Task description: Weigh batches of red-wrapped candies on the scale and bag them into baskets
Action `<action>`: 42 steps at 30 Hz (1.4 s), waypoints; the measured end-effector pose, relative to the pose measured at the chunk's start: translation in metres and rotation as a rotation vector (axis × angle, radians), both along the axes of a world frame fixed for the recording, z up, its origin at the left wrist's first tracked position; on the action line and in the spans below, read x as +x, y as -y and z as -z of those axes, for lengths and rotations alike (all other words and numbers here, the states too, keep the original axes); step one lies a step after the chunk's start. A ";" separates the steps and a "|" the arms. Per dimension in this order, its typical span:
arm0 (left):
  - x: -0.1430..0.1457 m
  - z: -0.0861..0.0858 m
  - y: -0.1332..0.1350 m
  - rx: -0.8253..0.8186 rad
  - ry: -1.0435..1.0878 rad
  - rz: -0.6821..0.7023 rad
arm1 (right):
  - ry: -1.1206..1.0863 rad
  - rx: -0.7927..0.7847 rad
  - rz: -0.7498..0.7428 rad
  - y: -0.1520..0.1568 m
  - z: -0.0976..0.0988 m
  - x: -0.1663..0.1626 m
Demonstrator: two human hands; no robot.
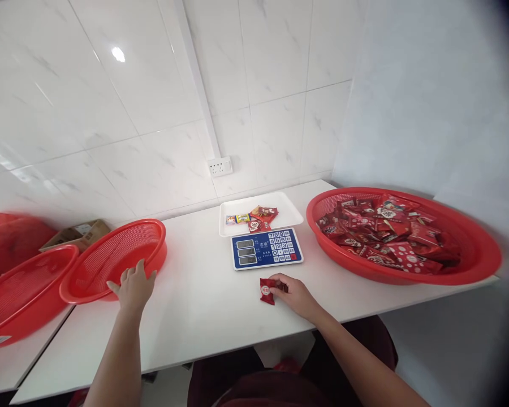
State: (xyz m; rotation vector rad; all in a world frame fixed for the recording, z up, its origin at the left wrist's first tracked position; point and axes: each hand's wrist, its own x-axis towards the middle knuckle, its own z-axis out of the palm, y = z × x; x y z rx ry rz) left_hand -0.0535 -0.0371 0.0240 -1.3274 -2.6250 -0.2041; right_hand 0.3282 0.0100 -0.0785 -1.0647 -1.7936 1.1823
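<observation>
My right hand (294,295) is closed on a small red candy packet (267,291) with a pale round label, held just above the table in front of the scale. Part of the packet is hidden by my fingers. My left hand (134,287) lies over the near rim of a red plastic basket (159,257), fingers spread and holding nothing; whether it touches the rim is hard to tell. Behind my right hand stands a blue digital scale (267,249). Its white tray (288,209) carries several candy packets (261,217), red ones and a yellow-and-blue one.
On the right, a large red basket (487,257) holds many red candy packets (385,232). Another red basket (29,299) stands at the far left, near a cardboard box (82,234) and a red plastic bag (12,240). A socket (220,166) is on the tiled wall behind the white table (195,305).
</observation>
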 end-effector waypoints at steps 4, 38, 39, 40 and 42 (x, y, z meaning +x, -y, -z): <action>0.019 0.004 -0.005 0.007 -0.016 0.064 | 0.037 -0.006 0.003 -0.002 0.002 0.000; 0.158 -0.029 -0.207 -0.113 0.228 0.970 | 0.231 -0.120 0.027 -0.005 -0.005 -0.002; 0.156 -0.035 -0.204 -0.095 0.235 0.960 | 0.229 -0.122 0.025 -0.005 -0.005 -0.002; 0.152 -0.041 -0.200 -0.077 0.239 0.947 | 0.226 -0.123 0.024 -0.006 -0.006 -0.002; 0.139 -0.056 -0.191 -0.024 0.233 0.887 | 0.217 -0.124 0.019 -0.006 -0.006 -0.002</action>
